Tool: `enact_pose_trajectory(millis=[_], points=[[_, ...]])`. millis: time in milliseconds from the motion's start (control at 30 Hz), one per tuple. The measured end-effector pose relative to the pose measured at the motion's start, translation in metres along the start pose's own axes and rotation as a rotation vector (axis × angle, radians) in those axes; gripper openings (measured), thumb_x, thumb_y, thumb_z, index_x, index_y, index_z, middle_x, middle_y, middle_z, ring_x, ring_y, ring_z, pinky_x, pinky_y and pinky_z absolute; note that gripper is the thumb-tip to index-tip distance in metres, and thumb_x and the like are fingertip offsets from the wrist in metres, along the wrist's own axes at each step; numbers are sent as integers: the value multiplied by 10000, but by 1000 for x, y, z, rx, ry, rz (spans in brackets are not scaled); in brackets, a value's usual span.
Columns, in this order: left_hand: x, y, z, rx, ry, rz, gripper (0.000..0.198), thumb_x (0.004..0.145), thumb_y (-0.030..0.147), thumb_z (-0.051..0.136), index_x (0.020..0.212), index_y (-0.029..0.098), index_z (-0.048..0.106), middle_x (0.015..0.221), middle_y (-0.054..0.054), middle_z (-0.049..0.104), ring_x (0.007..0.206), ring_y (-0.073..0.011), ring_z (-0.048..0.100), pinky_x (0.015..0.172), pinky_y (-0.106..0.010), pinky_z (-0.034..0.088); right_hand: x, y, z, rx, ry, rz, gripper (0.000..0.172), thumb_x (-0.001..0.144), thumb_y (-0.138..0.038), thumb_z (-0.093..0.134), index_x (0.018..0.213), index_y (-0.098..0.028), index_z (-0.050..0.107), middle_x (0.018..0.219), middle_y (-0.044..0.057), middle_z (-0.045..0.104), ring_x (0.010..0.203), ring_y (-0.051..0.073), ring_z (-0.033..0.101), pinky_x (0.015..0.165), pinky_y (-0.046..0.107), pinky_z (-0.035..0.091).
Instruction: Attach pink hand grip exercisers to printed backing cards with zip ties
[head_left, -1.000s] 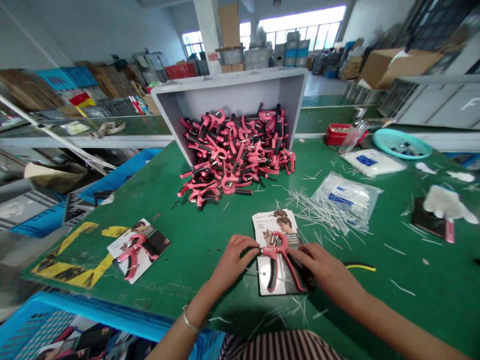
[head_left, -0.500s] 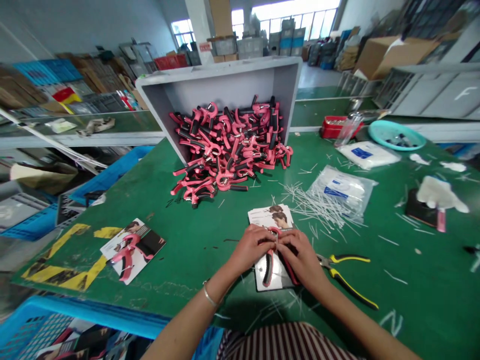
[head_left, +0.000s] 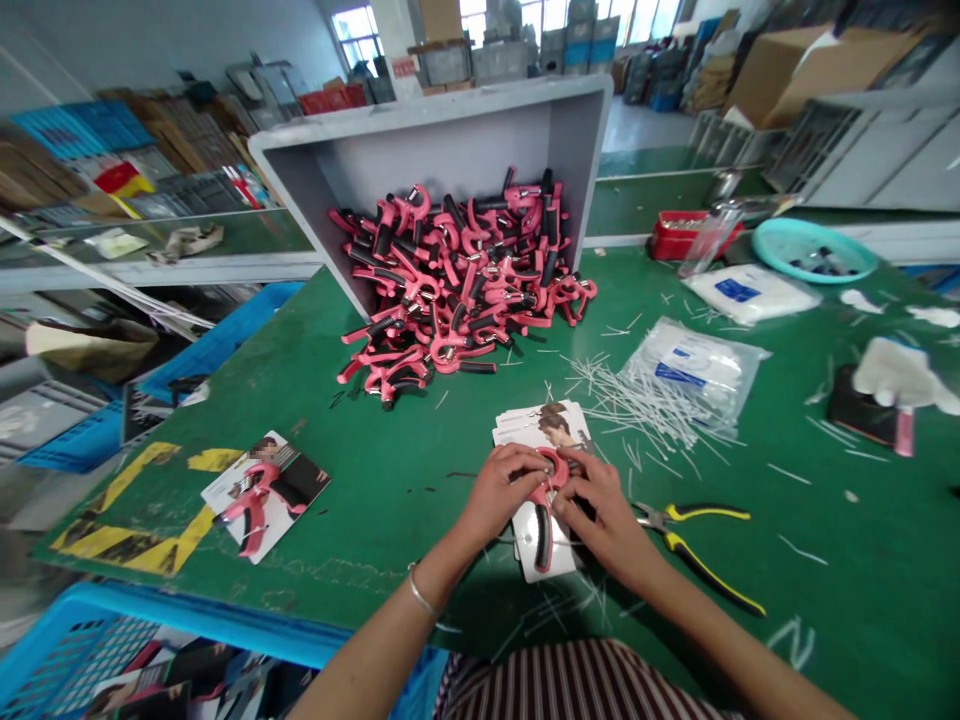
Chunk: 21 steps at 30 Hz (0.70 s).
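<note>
A pink and black hand gripper (head_left: 545, 510) lies on a printed backing card (head_left: 534, 545) near the table's front edge. My left hand (head_left: 501, 492) pinches the gripper's curled top from the left. My right hand (head_left: 604, 515) presses against the same top from the right, fingers closed on it. Just behind lies a small stack of printed cards (head_left: 541, 424). A finished card with a gripper (head_left: 264, 494) lies at the front left.
A grey bin (head_left: 457, 140) on its side spills a pile of pink grippers (head_left: 461, 285). White ties (head_left: 637, 405) and plastic bags (head_left: 694, 370) lie to the right. Yellow-handled pliers (head_left: 697, 545) rest beside my right hand. A blue crate (head_left: 97, 650) stands at front left.
Both hands have closed in from the gripper's sides onto its top. The right hand has moved off the pliers, which now lie uncovered on the table.
</note>
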<state>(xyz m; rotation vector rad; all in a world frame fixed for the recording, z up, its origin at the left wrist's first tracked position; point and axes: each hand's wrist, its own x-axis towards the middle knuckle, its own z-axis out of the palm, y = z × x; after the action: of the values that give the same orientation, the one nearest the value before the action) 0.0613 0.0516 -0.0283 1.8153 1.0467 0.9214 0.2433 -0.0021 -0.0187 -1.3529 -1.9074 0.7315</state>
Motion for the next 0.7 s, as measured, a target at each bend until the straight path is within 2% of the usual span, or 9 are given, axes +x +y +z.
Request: enact_pose_trajectory(millis=[233,400,600,700], points=[[1,0,-1,-21,-1,11,142,863,194,643,941,226,757,973,-45,700,993,-186,616,950,-348,429,0,-1,-1,28,0,12,165,933,-285,529,810,-229,625,1386,63,476,1330,280,370,1046,513,309],[0,2,-1,-10,-10,16,128,860,233,650,928,226,759,983,-56,701,1001,-198,616,946,-362,444,1,0,0,24,4,13,156,922,-279,543,803,-234,633,1377,55,488,1317,281,384,1048,518,316],[-3,3,-7,-55,-104,4,151,886,267,617,903,215,757,1016,-64,700,1022,-201,612,969,-359,436,6,3,5,21,43,30,168,922,-312,552,801,-238,642,1342,56,521,1288,286,416,1031,517,317],[1,4,-12,-97,-111,-55,160,889,276,607,894,195,745,955,-60,708,946,-191,634,904,-320,463,8,7,7,22,50,36,161,936,-320,533,854,-249,651,1295,57,555,1269,278,438,1034,513,307]])
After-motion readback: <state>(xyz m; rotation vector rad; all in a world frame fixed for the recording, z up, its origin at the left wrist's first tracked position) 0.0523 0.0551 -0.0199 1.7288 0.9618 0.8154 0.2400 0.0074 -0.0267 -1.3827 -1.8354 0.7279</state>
